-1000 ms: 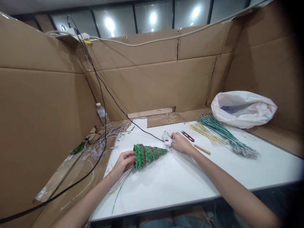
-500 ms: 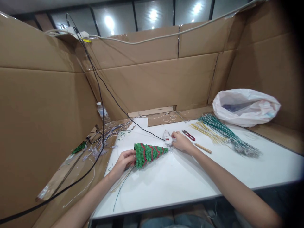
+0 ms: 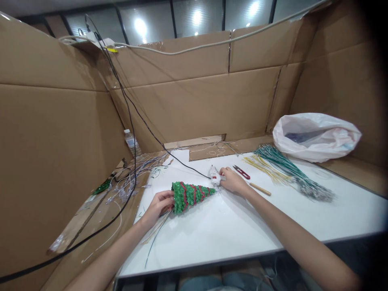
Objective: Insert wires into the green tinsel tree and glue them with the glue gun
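There it was, the green beaded cone tree (image 3: 189, 197) held lengthwise over the white worktop (image 3: 227, 234), left hand (image 3: 157, 209) curled round its wide base, tip aimed right at the glue gun (image 3: 214, 176) (right hand (image 3: 233, 181) nearer that tip, fingers pinching the gun).
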Motion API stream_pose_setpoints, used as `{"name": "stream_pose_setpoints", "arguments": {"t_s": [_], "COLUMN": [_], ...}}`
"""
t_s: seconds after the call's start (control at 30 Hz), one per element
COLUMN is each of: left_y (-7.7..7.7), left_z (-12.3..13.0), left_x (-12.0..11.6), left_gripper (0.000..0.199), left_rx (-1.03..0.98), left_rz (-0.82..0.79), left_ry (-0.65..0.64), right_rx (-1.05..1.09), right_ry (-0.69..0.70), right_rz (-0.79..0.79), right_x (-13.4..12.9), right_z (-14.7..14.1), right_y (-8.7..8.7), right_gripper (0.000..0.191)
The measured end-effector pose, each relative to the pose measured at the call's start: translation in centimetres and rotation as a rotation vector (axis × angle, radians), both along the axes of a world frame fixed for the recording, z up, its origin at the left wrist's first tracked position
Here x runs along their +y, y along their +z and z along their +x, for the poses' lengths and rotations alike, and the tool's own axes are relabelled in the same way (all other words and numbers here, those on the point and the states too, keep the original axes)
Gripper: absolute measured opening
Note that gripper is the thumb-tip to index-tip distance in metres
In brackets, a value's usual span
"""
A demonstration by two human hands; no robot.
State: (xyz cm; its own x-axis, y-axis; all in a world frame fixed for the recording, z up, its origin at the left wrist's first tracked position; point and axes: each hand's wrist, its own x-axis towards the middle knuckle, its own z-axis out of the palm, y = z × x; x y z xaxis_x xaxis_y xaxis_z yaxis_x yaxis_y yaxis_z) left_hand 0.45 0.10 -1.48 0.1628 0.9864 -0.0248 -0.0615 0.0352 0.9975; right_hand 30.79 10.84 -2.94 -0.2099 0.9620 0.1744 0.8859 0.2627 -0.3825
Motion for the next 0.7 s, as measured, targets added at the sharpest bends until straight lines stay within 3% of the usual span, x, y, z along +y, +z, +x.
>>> {"name": "stream_pose_setpoints", "arguments": {"t_s": [0.7], "left_y": [0.31], "left_z": [0.13], "left_x": [-0.26], "left_gripper": [0.013], "left_rx": [0.011], "left_rz": [-0.001], "left_ry": [-0.002], "right_rx": [-0.007], "right_ry": [-0.003], "right_rz": [-0.01], "right_x": [-0.18], "right_z": [-0.06], "right_y": [0.23], "right_gripper": [0.027]}}
